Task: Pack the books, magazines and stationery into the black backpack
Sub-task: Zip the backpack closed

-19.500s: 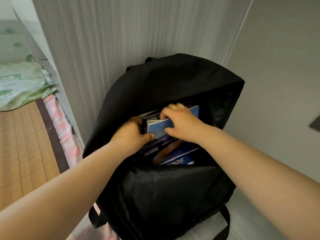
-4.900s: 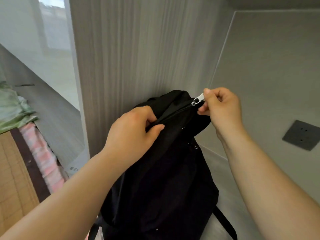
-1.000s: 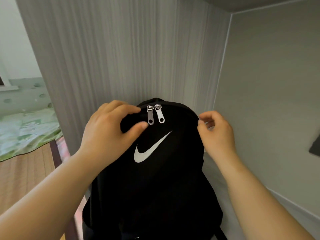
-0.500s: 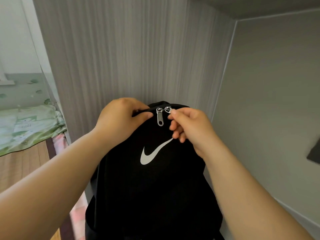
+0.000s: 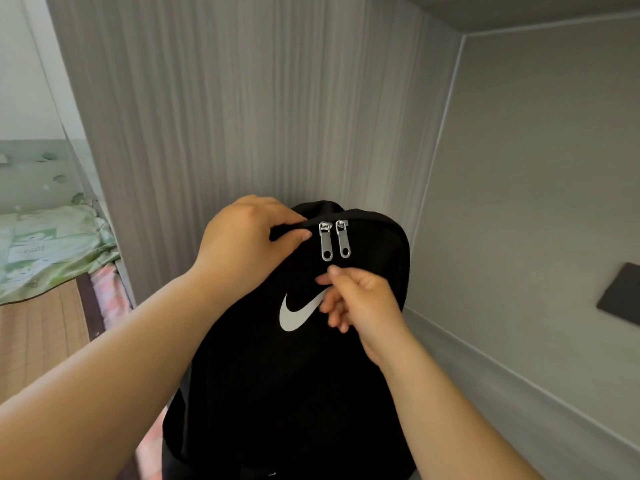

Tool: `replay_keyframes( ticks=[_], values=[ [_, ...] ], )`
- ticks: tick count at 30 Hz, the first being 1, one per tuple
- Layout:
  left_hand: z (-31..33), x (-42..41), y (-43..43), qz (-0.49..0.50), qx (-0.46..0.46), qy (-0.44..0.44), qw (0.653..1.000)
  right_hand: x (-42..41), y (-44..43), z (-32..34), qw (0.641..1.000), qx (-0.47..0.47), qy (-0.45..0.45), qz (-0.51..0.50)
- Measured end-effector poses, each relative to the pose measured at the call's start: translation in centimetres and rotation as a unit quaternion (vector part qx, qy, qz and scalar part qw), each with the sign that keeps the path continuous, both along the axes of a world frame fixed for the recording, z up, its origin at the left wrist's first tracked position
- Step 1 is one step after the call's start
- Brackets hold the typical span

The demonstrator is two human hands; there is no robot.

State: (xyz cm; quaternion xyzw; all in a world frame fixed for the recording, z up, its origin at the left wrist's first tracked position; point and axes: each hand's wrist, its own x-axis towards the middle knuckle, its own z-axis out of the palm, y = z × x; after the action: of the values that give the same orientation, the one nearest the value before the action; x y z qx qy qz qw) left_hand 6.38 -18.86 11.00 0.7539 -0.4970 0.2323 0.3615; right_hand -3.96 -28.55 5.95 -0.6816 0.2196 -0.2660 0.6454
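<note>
Black backpack (image 5: pixel 294 375) upright against grey panel (image 5: pixel 242 116), zipped; two zipper pulls (image 5: pixel 334 240) hang side by side at top. Left hand (image 5: pixel 242 251) grips top edge. Right hand (image 5: pixel 360 303) loosely curled below pulls, holding nothing.

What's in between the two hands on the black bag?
In the head view, two silver zipper pulls hang side by side on the black backpack, between the left hand and the right hand.
</note>
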Motion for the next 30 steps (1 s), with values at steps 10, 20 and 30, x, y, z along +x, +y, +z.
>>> replay_keyframes(
  ticks=[10,20,30],
  values=[
    [-0.1,-0.1,0.0,-0.004,-0.003,-0.015,1.000,0.5,2.7,2.4,0.990,0.094,-0.103,-0.015],
    [2.0,1.6,-0.1,0.042,-0.002,-0.072,0.997,2.8,1.2,2.1,0.995,0.026,-0.094,0.033],
    [1.8,1.5,0.0,0.025,0.029,-0.033,0.999,1.7,-0.9,2.3,0.995,0.067,-0.079,0.012]
  ],
)
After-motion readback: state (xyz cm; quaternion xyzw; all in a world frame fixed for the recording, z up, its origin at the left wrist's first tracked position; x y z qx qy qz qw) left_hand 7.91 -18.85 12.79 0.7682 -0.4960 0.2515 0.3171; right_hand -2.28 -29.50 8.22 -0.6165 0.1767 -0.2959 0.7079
